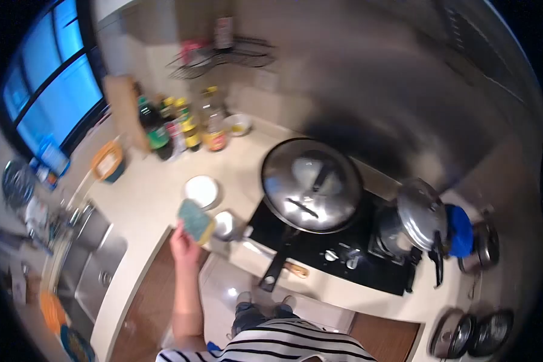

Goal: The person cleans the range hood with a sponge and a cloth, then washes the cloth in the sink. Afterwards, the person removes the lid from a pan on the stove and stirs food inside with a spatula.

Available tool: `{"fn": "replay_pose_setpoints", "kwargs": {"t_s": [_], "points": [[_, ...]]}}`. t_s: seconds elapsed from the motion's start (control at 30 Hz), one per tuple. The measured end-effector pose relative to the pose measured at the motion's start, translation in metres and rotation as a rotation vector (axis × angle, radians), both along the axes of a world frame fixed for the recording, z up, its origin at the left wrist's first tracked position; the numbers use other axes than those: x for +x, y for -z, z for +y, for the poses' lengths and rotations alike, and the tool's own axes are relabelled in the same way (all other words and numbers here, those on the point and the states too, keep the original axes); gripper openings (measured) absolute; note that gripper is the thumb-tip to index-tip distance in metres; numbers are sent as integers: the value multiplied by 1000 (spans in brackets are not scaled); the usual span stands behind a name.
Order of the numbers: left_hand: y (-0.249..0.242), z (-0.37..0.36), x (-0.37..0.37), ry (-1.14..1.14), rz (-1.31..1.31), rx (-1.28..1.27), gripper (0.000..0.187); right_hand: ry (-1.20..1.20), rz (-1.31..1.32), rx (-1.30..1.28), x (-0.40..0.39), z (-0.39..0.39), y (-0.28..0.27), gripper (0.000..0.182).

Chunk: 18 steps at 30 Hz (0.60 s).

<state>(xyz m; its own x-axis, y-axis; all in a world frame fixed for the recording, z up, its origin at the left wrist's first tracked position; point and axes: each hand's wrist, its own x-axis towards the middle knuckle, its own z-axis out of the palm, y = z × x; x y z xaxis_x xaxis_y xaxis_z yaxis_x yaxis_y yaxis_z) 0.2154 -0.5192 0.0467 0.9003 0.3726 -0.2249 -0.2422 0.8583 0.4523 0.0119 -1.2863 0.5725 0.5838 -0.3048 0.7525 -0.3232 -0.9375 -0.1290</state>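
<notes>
My left hand (184, 244) is raised over the counter's front edge and grips a green and yellow sponge (195, 220). Just beyond the sponge sit a white plate (201, 190) and a small shiny metal bowl (224, 224) on the cream counter (145, 199). To the right, a large wok with a steel lid (311, 184) rests on the black stove (338, 247), its black handle (276, 268) pointing toward me. My right hand is out of sight.
Several sauce bottles (181, 127) stand at the back of the counter. A steel sink (93, 259) lies at the left. A pressure cooker (419, 220) sits on the right burner, with a blue cloth (460, 231) and more pots (470, 332) beyond.
</notes>
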Motion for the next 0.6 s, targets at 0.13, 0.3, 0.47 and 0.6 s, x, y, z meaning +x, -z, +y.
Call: {"fn": "replay_pose_setpoints", "kwargs": {"t_s": [0.13, 0.3, 0.47, 0.6], "points": [[-28, -6, -10, 15, -104, -52, 21, -157, -52, 163, -34, 60, 87, 43], [29, 79, -19, -113, 145, 56, 14, -436, 241, 757, -16, 137, 259, 37], [91, 191, -12, -305, 171, -65, 15, -289, 1050, 1401, 72, 305, 427, 35], [118, 234, -6, -294, 201, 15, 16, -541, 1427, 1339, 82, 381, 523, 40]]}}
